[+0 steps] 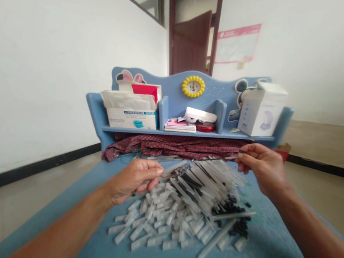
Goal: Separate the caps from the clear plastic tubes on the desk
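My left hand (140,177) is closed in a pinch on a translucent pen barrel (175,167), which slants up and to the right from the fingertips. Raised at the right, my right hand (258,163) pinches one end of a thin dark pen refill (215,158) that points left above the pile. Between the hands lie several frosted pen barrels (216,177), some with dark rods among them. Short clear pen caps (159,229) spread in front of them. Small black plugs (239,218) are heaped to the right.
The blue desk (88,236) has a raised shelf (186,136) at the back. On it stand a mask box (132,115), a red round tin (205,127) and a white carton (263,111). A checked cloth (157,144) is bunched beneath the shelf.
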Available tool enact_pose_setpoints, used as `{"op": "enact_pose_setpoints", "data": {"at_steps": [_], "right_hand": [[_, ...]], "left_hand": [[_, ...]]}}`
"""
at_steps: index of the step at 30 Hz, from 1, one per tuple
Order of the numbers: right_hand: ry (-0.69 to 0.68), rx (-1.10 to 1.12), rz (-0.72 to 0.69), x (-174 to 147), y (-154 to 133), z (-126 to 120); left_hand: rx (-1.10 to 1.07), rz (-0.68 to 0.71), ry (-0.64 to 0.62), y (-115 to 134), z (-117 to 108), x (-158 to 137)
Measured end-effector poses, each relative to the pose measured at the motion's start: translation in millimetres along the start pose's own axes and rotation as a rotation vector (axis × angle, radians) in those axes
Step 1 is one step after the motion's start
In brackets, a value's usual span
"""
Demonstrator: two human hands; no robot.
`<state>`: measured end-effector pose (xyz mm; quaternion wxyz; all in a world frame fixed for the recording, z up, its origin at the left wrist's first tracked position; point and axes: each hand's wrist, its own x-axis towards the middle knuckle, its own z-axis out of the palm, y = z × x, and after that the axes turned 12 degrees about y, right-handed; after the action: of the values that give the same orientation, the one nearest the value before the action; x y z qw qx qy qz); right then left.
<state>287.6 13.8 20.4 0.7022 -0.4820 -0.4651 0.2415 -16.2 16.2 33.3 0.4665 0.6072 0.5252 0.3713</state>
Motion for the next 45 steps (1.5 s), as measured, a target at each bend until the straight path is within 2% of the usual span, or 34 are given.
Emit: {"op": "enact_pose_setpoints", "data": {"at_steps": [2, 4, 6, 8, 11, 14, 17, 20, 23, 27, 30, 38, 40, 43, 45], "right_hand": [[0.023, -0.131, -0.099, -3, 4, 1], [0.005, -0.308, -0.264, -11, 6, 3], [-0.067, -0.455, -0.429, -19, 6, 5], [-0.193, -0.514, -0.494, -26, 5, 6], [-0.325, -0.474, -0.397, -27, 7, 7], [-0.335, -0.457, -0.277, -21, 11, 5], [-0.374, -0.52, -0.234, -14, 8, 1], [-0.565, -0.601, -0.188, -10, -3, -7], [-0.799, -0.739, -0.079, -6, -14, -16], [-0.95, -0.978, 0.02, -2, -18, -20], [-0.962, -1.075, 0.044, -3, -13, -16], [-0.922, -1.08, 0.05, -1, -12, -17], [-0.828, -1.056, -0.087, 0, -15, -18], [-0.617, -0.871, -0.365, -6, -19, -14], [-0.58, -0.715, -0.483, -17, -19, -7]], "left_hand": [[0.014, 0.006, 0.06, -1, -5, 5], [0.029, 0.012, 0.079, -2, -6, 7], [0.047, 0.015, 0.07, -4, -3, 7], [0.064, 0.012, 0.054, -6, 2, 6], [0.085, 0.014, 0.033, -5, 9, 2], [0.102, 0.023, 0.007, -5, 13, 0], [0.104, 0.032, -0.009, -4, 15, -1], [0.108, 0.039, -0.017, -4, 16, -2], [0.124, 0.045, -0.029, -7, 16, -1], [0.15, 0.047, -0.07, -13, 16, 5], [0.165, 0.044, -0.087, -17, 18, 7], [0.202, 0.022, -0.121, -12, 22, 2], [0.207, 0.016, -0.126, -10, 24, -1], [0.221, 0.021, -0.131, -7, 28, -6], [0.226, 0.03, -0.146, -5, 33, -11]]}}
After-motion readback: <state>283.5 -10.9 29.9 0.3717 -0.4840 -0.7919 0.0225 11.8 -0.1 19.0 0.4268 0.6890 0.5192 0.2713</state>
